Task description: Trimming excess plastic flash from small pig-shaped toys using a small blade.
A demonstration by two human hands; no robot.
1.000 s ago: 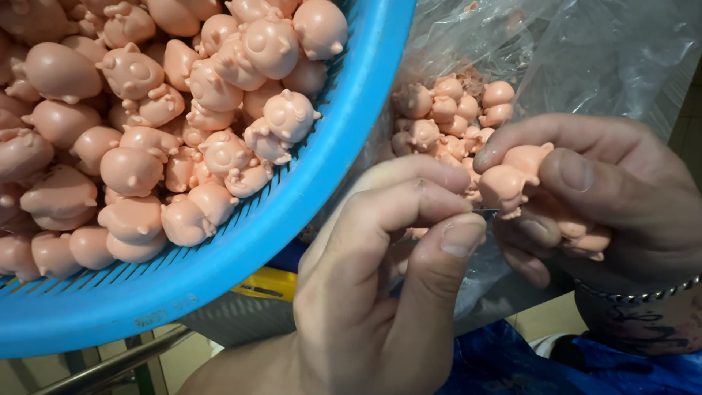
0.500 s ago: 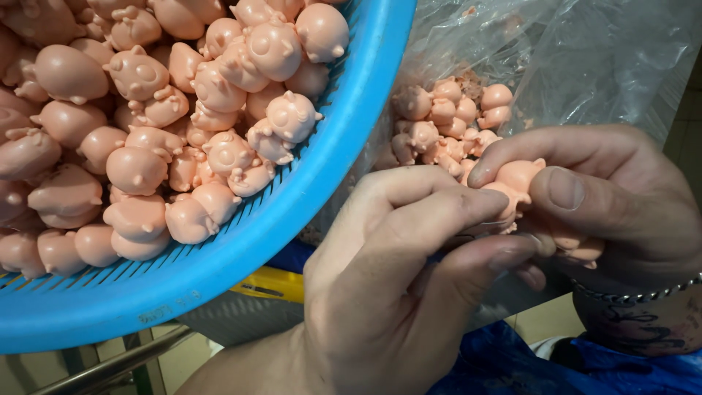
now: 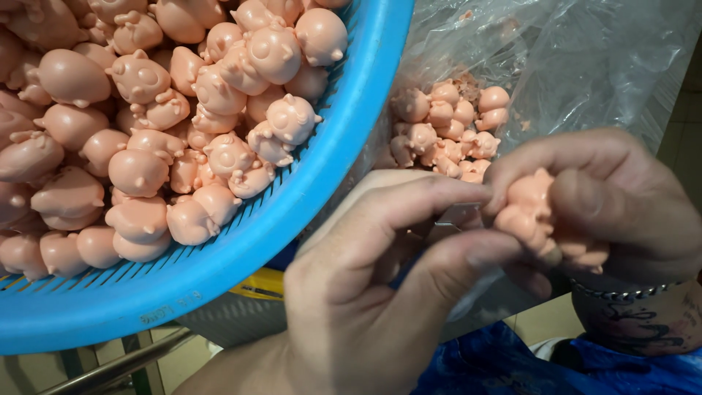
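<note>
My right hand (image 3: 621,208) grips a few small pink animal figurines (image 3: 530,212) between thumb and fingers; a bracelet sits on its wrist. My left hand (image 3: 365,292) is pinched shut, forefinger and thumb tips touching those figurines. A small thin grey tool (image 3: 457,213) shows between its fingertips; most of it is hidden. To the left, a blue plastic basket (image 3: 314,190) is heaped with many of the same pink figurines (image 3: 219,124).
Behind my hands, a clear plastic bag (image 3: 585,66) holds several more pink figurines (image 3: 446,128). Blue fabric (image 3: 512,366) lies at the lower right. Under the basket I see a metal frame (image 3: 124,366) and something yellow (image 3: 263,281).
My left hand's fingertips have moved right and closed in against the figurines in my right hand. My right hand has turned the figurines slightly. The basket has not moved.
</note>
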